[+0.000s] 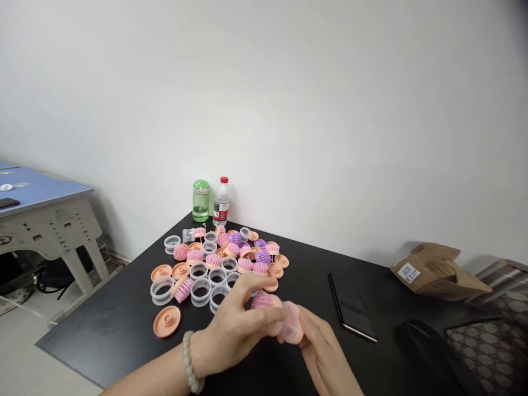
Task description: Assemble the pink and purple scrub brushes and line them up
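While left fingers [266, 315] and right fingers [310, 325] grip a bristled piece [277, 305], clear rings [201, 302] lie beyond, some perhaps hidden

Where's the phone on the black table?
In the head view, the phone lies right of the hands, left of the brown paper bag.

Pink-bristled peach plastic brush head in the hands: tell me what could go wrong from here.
The brush head, held in the left hand, and the translucent plastic ring by the right hand might slip apart if either grip loosens. The left hand could also nudge the crowded translucent rings beside it, or the wrist could catch the round peach plastic disc nearby.
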`<state>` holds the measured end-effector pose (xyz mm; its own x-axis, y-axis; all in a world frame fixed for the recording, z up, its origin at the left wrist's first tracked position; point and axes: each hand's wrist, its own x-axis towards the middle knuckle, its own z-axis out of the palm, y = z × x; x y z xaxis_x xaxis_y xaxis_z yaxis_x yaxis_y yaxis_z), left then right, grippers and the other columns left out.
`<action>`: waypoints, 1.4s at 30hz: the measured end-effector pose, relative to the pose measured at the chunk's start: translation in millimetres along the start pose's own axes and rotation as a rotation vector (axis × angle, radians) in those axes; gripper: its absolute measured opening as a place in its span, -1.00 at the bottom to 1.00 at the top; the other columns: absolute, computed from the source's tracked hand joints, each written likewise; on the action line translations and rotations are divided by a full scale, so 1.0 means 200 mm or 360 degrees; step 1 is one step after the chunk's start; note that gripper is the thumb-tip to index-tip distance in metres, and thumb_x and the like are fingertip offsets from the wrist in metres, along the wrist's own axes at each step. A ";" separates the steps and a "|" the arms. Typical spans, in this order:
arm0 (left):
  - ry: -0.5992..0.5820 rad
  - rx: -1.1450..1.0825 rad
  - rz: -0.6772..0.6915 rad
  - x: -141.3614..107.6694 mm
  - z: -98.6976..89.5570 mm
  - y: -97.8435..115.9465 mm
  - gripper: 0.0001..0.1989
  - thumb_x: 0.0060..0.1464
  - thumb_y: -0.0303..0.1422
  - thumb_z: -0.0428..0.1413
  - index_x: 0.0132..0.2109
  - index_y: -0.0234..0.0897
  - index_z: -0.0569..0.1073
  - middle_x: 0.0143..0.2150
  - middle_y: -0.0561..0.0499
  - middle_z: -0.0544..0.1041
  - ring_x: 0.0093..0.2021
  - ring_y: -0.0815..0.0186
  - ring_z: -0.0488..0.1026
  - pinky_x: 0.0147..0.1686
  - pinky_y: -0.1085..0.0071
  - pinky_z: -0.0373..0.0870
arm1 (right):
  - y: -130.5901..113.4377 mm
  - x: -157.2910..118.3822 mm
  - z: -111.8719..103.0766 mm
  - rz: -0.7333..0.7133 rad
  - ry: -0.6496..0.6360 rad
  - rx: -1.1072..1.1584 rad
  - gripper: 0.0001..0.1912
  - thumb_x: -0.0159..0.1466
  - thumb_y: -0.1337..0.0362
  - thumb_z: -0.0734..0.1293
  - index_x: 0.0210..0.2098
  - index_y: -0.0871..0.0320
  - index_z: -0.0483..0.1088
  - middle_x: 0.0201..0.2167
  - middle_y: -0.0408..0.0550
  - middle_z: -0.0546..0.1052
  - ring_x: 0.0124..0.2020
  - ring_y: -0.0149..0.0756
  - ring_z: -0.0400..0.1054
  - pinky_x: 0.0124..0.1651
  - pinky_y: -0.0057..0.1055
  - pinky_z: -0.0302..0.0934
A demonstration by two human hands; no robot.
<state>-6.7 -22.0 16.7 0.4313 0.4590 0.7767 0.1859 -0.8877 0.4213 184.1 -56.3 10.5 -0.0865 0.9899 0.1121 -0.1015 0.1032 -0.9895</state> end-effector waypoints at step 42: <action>-0.0147 -0.0228 -0.0758 0.06 -0.03 -0.02 -0.46 -0.14 -0.41 0.37 -0.01 -0.19 0.36 -0.03 -0.07 0.48 -0.04 0.11 0.44 -0.01 0.19 0.37 | 0.09 0.05 -0.09 -0.1089 0.0063 -0.1336 -0.43 0.24 0.26 0.42 0.23 -0.07 0.32 0.11 0.00 0.50 0.10 0.03 0.36 0.08 -0.05 0.37</action>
<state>-6.5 -12.9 27.3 0.4054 0.8008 0.4409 0.2606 -0.5635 0.7839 200.1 -42.3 -8.7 -0.2357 0.6981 0.6761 0.5959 0.6534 -0.4669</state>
